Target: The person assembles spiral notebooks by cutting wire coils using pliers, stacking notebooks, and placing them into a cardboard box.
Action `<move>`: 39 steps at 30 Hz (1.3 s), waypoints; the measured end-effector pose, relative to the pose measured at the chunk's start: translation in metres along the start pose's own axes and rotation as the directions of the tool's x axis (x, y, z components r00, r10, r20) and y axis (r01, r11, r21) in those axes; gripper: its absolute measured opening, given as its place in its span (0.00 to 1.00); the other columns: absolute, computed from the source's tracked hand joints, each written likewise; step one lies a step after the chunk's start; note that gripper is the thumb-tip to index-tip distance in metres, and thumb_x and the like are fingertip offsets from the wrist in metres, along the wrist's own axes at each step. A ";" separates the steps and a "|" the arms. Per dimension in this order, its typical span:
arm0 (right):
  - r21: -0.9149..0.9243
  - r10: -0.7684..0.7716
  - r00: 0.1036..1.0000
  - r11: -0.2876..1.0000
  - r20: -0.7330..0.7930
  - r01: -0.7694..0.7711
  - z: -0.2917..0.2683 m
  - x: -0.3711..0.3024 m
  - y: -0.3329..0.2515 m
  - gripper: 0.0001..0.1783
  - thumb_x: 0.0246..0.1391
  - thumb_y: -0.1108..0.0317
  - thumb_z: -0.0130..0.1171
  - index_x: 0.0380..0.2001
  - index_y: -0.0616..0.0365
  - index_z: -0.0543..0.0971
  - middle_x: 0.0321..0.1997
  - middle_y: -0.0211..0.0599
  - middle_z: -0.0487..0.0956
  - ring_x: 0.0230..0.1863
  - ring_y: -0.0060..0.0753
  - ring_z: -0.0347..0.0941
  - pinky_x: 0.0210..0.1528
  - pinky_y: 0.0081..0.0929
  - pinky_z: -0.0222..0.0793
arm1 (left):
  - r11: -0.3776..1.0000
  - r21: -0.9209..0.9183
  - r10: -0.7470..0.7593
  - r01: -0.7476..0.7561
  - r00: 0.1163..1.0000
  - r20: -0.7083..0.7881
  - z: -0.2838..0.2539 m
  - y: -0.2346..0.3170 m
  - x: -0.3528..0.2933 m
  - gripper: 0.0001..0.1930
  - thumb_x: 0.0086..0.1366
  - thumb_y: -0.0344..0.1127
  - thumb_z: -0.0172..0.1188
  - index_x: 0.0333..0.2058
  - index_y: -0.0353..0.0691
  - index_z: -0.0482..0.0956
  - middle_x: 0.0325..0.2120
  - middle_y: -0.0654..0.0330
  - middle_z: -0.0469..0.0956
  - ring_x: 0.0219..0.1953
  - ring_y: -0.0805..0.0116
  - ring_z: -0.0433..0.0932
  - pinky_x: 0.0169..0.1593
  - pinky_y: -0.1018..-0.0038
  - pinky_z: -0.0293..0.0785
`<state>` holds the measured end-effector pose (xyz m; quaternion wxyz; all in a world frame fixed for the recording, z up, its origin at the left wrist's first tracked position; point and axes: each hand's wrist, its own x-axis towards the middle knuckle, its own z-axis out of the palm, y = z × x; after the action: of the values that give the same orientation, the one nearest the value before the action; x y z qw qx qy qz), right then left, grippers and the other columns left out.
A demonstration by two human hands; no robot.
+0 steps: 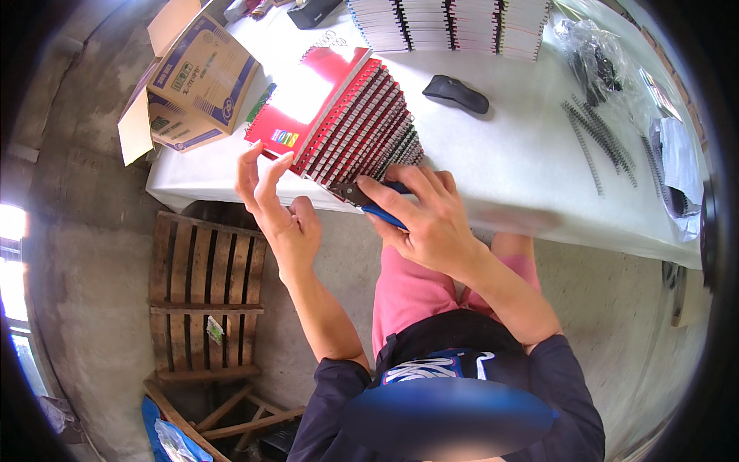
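A tall stack of red spiral-bound notebooks [304, 96] stands at the table's near edge, its rows of spiral bindings turned toward the right. My right hand [423, 219] is closed around pliers [380, 214] with blue handles. Their dark jaws reach the bindings at the stack's near corner; whether they grip a wire is too small to tell. My left hand [285, 219] is raised just off the stack's near left corner, fingers apart and bent, with nothing seen in it.
An open cardboard box [204, 81] stands left of the stack. Upright bound books [454, 27] line the far side. A black elongated object [456, 94], loose black binding coils [604, 138] and a clear plastic bag [589, 50] lie rightward. A slatted wooden pallet [204, 292] is at lower left.
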<state>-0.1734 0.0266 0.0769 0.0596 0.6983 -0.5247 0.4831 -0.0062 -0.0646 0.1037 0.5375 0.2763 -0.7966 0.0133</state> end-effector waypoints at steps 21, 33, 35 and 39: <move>-0.077 -0.003 1.000 0.997 -0.013 0.002 -0.002 0.008 -0.008 0.25 0.44 0.61 0.63 0.50 0.46 0.74 0.43 0.35 0.70 0.43 0.36 0.69 0.49 0.41 0.58 | 0.998 0.039 -0.039 0.039 0.999 -0.001 -0.005 0.000 -0.003 0.32 0.39 0.17 0.46 0.49 0.45 0.71 0.54 0.47 0.62 0.60 0.50 0.60 0.61 0.55 0.48; 0.336 0.122 0.991 0.932 0.063 -0.136 -0.010 0.014 -0.010 0.19 0.50 0.64 0.60 0.46 0.55 0.75 0.37 0.40 0.75 0.37 0.41 0.73 0.39 0.34 0.68 | 0.995 0.086 -0.049 0.046 0.998 0.028 -0.007 0.004 -0.002 0.33 0.38 0.15 0.43 0.48 0.42 0.69 0.55 0.46 0.61 0.61 0.48 0.59 0.62 0.53 0.52; 0.109 0.074 0.997 0.991 0.006 -0.074 -0.013 0.011 -0.012 0.22 0.49 0.62 0.61 0.49 0.50 0.73 0.42 0.38 0.72 0.43 0.40 0.70 0.46 0.38 0.63 | 0.993 0.104 -0.055 0.051 0.998 0.040 -0.008 0.005 -0.002 0.34 0.37 0.14 0.41 0.48 0.40 0.68 0.55 0.44 0.61 0.61 0.46 0.58 0.63 0.50 0.53; 0.021 0.028 0.998 0.999 -0.048 -0.027 -0.013 0.016 -0.015 0.22 0.49 0.62 0.61 0.49 0.48 0.73 0.43 0.37 0.72 0.44 0.39 0.70 0.47 0.39 0.61 | 0.992 0.107 -0.068 0.062 0.997 0.046 -0.009 0.007 -0.003 0.34 0.36 0.14 0.41 0.48 0.40 0.68 0.55 0.44 0.61 0.62 0.46 0.58 0.64 0.50 0.53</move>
<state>-0.1699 0.0298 0.1022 0.0585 0.6799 -0.5276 0.5060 -0.0012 -0.0551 0.1068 0.5024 0.3303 -0.7985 0.0309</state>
